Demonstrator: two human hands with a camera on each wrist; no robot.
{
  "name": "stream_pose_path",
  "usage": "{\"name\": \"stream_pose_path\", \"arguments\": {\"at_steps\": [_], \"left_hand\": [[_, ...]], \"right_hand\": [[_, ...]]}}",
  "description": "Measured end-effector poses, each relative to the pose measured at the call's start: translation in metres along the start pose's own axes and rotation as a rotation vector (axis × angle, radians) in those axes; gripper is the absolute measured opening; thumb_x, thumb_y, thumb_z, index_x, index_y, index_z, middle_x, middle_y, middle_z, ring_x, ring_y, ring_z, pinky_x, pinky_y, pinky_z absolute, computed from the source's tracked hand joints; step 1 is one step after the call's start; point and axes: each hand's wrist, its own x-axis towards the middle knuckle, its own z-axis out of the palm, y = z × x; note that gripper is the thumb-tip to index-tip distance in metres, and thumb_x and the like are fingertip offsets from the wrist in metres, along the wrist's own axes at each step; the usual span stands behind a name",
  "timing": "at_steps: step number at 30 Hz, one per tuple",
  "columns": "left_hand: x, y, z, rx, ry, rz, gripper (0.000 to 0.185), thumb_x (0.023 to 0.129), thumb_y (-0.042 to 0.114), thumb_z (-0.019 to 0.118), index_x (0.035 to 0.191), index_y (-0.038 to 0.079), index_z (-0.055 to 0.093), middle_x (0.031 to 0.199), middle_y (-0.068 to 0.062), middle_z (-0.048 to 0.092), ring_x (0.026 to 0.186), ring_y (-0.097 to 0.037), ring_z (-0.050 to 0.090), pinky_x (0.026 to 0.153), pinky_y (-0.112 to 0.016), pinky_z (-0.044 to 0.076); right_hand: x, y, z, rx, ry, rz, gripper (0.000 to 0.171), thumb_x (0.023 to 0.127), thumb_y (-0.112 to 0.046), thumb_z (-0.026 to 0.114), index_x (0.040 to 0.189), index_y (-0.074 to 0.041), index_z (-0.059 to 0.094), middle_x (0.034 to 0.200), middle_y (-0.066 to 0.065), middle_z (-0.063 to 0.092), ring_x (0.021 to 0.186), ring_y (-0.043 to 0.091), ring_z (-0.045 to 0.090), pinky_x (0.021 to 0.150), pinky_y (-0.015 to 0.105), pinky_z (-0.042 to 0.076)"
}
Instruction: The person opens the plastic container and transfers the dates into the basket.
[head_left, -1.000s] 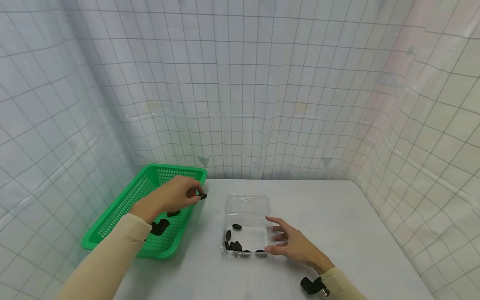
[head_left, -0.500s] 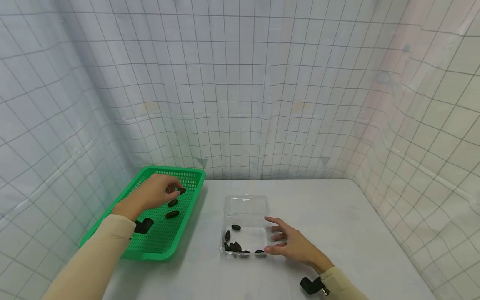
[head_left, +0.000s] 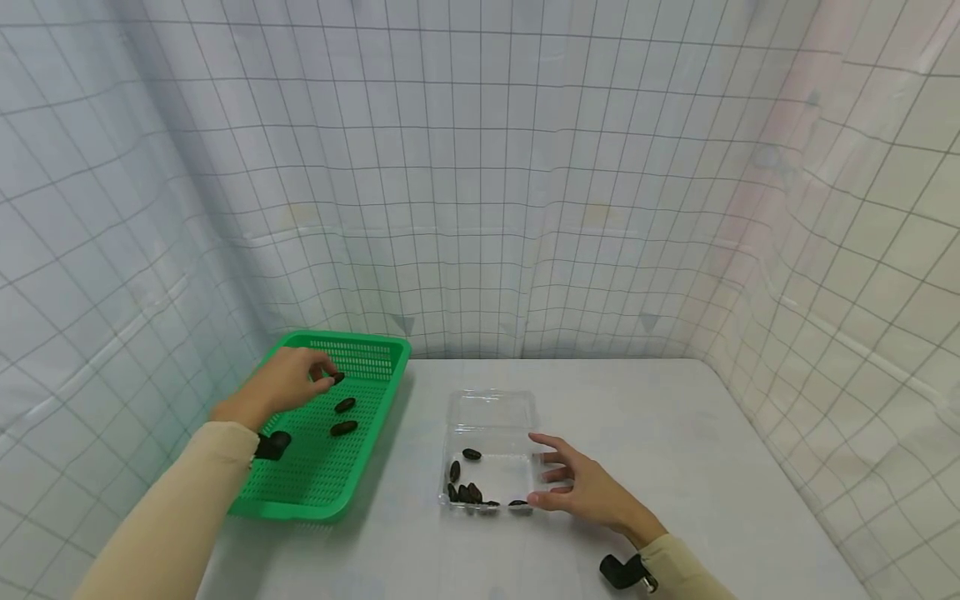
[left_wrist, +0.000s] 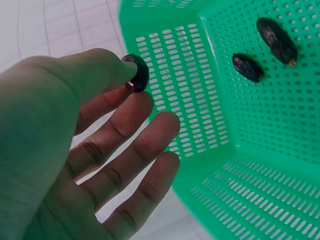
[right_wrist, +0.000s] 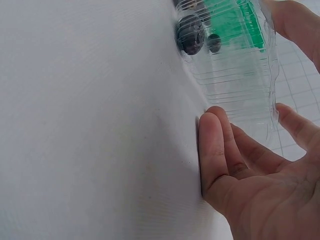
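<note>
My left hand (head_left: pixel 281 387) is over the green plastic basket (head_left: pixel 360 467), pinching a dark, glossy date (left_wrist: pixel 137 74) between thumb and fingertip. Its other fingers are spread apart in the left wrist view. Two more dates lie on the basket floor, a smaller date (head_left: pixel 345 405) and a longer date (head_left: pixel 344 428). To the right, my right hand (head_left: pixel 588 490) holds the right side of a clear plastic box (head_left: pixel 513 475), thumb at the near corner and forefinger towards the hinge. The box's lid (head_left: pixel 492 408) is raised back. Several dates (head_left: pixel 471 492) lie in the box, mostly near its front and left.
Both containers stand on a white table (head_left: pixel 637 408), with a gap between them. White sheeting with a grid pattern (head_left: pixel 480 208) surrounds the table at the back and sides. A black wrist device (head_left: pixel 626 572) sits under the right sleeve.
My left hand has moved left with the date, from the basket's right rim to above its inside. Dates on the basket floor have come into fuller view. The right hand and box stay put.
</note>
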Motion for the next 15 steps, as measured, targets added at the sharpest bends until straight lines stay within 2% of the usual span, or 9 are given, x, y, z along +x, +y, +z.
{"name": "stream_pose_path", "arguments": {"at_steps": [9,15], "left_hand": [[-0.001,-0.025,0.002,0.006,-0.056,-0.070,0.024,0.111,0.012,0.072,0.126,-0.005,0.081,0.111,-0.024,0.082,0.094,-0.034,0.078,0.082,-0.055,0.066],[-0.003,-0.033,0.002,0.013,-0.071,-0.108,0.029,0.111,0.011,0.069,0.134,-0.006,0.078,0.117,-0.029,0.081,0.098,-0.039,0.079,0.084,-0.058,0.067]], "right_hand": [[0.000,-0.002,0.001,-0.001,0.005,0.006,0.095,0.102,-0.039,0.092,0.181,-0.034,0.040,0.172,0.019,0.059,0.144,0.036,0.072,0.112,0.046,0.067],[0.000,-0.002,0.001,-0.013,0.017,0.008,0.094,0.102,-0.038,0.093,0.181,-0.032,0.042,0.169,0.020,0.062,0.142,0.036,0.073,0.112,0.045,0.067]]}}
